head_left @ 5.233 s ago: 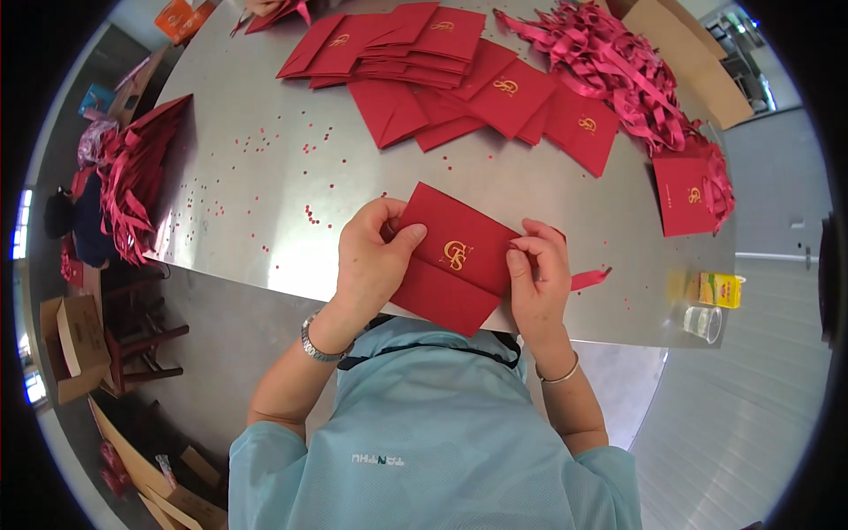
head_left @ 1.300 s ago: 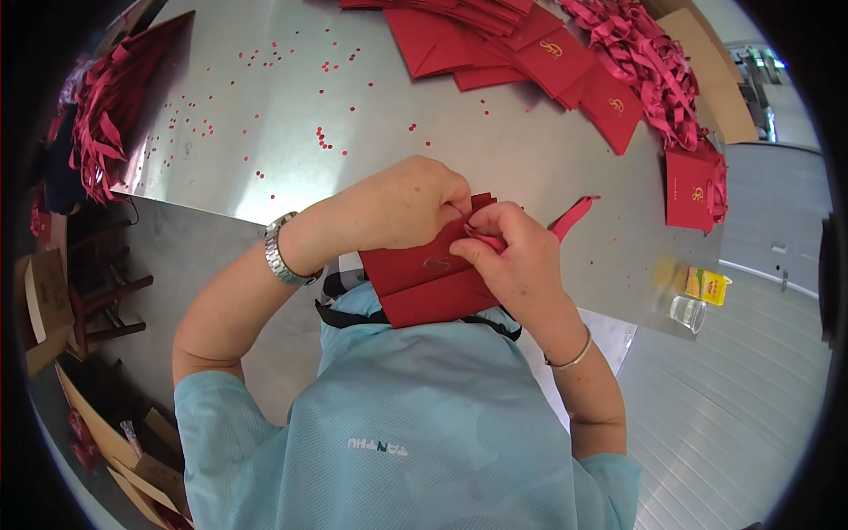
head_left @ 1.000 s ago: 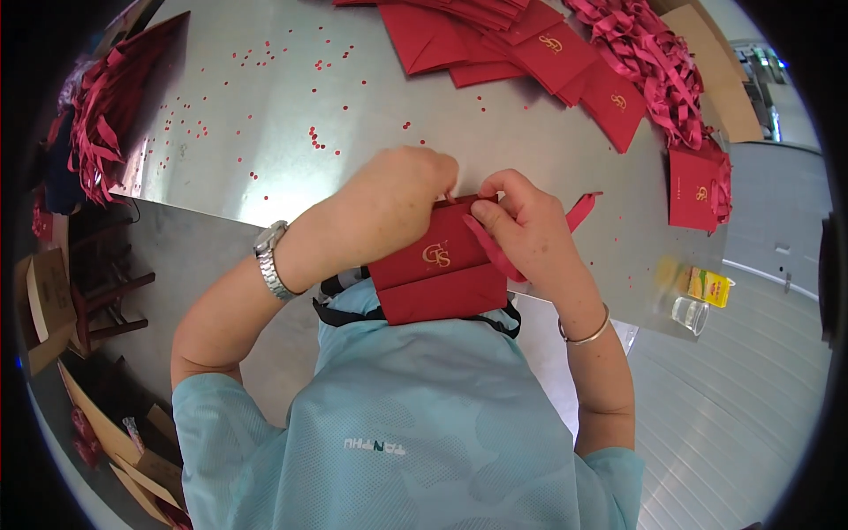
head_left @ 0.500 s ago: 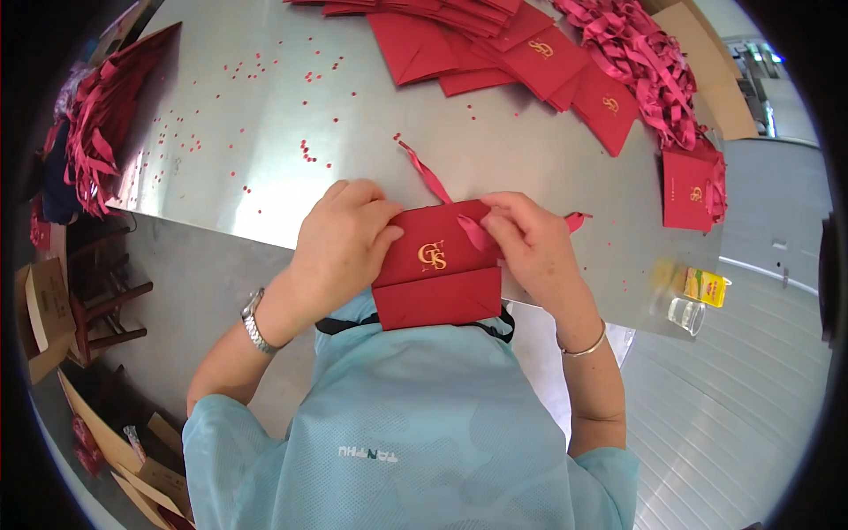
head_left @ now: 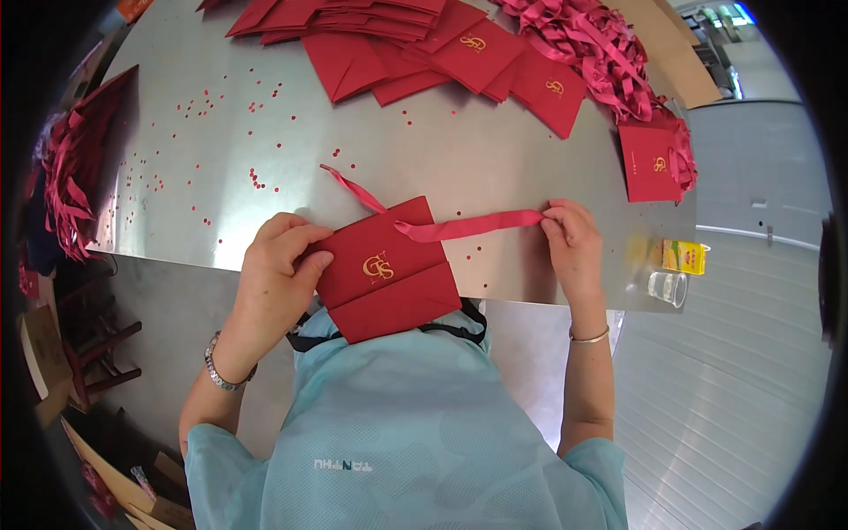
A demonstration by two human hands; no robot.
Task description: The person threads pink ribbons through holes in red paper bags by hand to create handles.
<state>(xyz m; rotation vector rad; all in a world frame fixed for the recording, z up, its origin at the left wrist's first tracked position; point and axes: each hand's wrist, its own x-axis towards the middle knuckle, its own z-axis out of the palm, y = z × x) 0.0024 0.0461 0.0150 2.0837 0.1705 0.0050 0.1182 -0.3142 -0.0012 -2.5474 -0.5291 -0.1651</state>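
A red paper gift bag [head_left: 353,265] with a gold emblem lies flat and tilted at the table's near edge, against my front. My left hand [head_left: 284,265] pinches its left upper edge between thumb and fingers. From a hole near the bag's top, a pink-red ribbon [head_left: 477,225] stretches to the right. Its far end is pinched in my right hand [head_left: 572,238], which is apart from the bag. Another stretch of ribbon [head_left: 352,187] sticks out beyond the bag's upper edge onto the table.
Flat red bags [head_left: 415,53] are piled at the far side, beside a heap of ribbons [head_left: 592,53]. Ribboned bags stand at the left [head_left: 88,150] and right [head_left: 649,159]. A clear cup [head_left: 668,288] and yellow packet [head_left: 685,257] are at the right edge. Red paper dots dot the metal table [head_left: 300,190].
My right hand has moved right, away from the bag, drawing the ribbon out taut. The bag has tilted, its right side raised, and my left hand still holds its left edge.
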